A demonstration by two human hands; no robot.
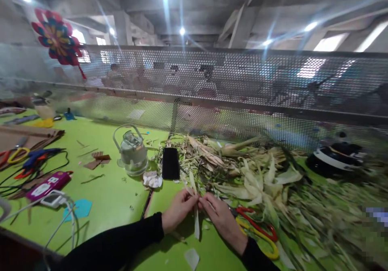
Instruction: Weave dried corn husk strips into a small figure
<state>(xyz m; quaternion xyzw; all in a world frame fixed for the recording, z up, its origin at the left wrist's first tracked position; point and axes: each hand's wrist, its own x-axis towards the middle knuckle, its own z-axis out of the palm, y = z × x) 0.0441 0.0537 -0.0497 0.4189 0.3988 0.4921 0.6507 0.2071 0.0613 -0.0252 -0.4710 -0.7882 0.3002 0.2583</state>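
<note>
Both hands meet over the green table, pinching pale strips of corn husk [197,224] at one spot. My left hand [179,209] is closed with thumb and fingertips on the strips. From the other side, my right hand [218,214] pinches at the same crossing point, its fingertips touching those of the left. One strip end hangs down below the fingers and another sticks up above them. Scissors with red and yellow handles [257,230] lie partly behind my right wrist. A loose husk piece [192,259] rests on the table near me.
A heap of dry corn husks [263,178] spreads across the right. A black phone [170,164], crumpled tissue [152,179] and a clear jug [132,153] stand ahead. Left are a purple power strip [48,185], cables and a blue glue gun [38,157]. A perforated metal screen [194,77] closes the back.
</note>
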